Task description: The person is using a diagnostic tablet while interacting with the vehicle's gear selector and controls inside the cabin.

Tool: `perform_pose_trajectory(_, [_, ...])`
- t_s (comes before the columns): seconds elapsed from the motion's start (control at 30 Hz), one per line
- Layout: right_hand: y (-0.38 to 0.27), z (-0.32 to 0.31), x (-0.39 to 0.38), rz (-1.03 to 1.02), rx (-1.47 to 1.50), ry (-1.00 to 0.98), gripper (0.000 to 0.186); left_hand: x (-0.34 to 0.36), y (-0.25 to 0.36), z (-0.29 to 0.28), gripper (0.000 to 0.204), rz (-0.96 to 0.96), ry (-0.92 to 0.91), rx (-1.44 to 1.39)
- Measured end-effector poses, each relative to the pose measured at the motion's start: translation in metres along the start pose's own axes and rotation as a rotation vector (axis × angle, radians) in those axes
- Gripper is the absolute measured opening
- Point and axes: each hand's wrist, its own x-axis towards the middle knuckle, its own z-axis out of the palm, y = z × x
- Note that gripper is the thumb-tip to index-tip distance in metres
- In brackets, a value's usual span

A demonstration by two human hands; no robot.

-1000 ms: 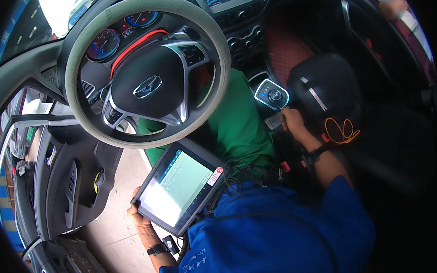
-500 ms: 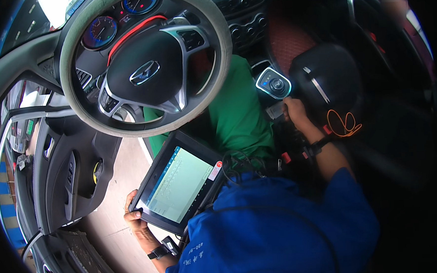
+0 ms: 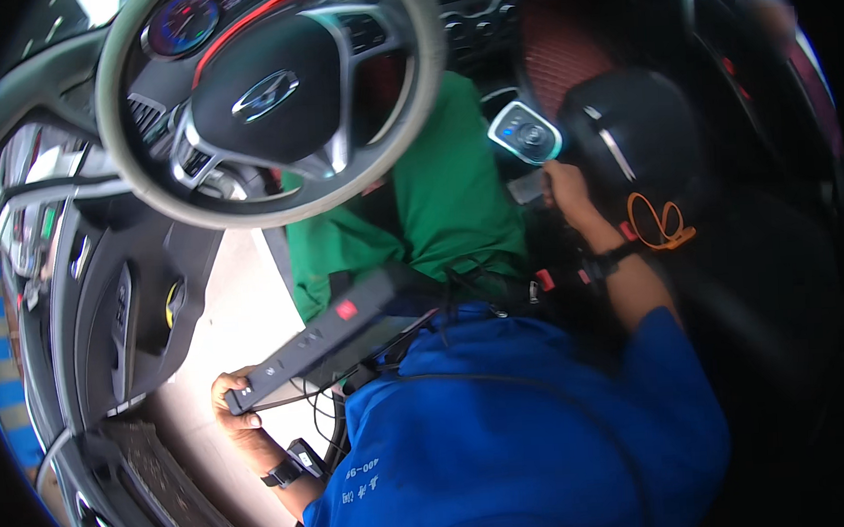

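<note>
My left hand (image 3: 234, 402) grips the near left corner of a black tablet (image 3: 307, 341), which is tipped steeply so that its edge with a red patch faces me and its screen is mostly out of sight. Black cables (image 3: 320, 412) hang below it. My right hand (image 3: 563, 184) is closed beside a grey piece (image 3: 530, 189) on the centre console, just below the lit gear selector (image 3: 523, 131); what its fingers hold is hidden. The tablet lies over my lap, against green trousers (image 3: 452, 195).
The steering wheel (image 3: 121, 165) is above my lap. An open car door (image 3: 109, 308) stands at left over a pale floor (image 3: 233, 302). At right are a black rounded object (image 3: 653, 127) on the passenger seat, an orange loop of cord (image 3: 658, 222) and a red buckle (image 3: 547, 278).
My left hand has tipped the tablet from screen-up to nearly edge-on and moved slightly left. My right hand stays by the selector. The whole car interior sits higher in the view.
</note>
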Motion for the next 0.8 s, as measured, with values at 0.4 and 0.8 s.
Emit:
perform_pose_trajectory(0.4, [0.001, -0.002, -0.001, -0.051, 0.0, -0.031, 0.041, 0.094, -0.037, -0.003, 0.078, 0.056, 0.136, -0.18])
perform_pose_trajectory(0.8, [0.004, 0.003, 0.008, -0.013, 0.053, -0.083, 0.042, 0.099, -0.049, 0.076, 0.071, 0.213, 0.39, -0.038])
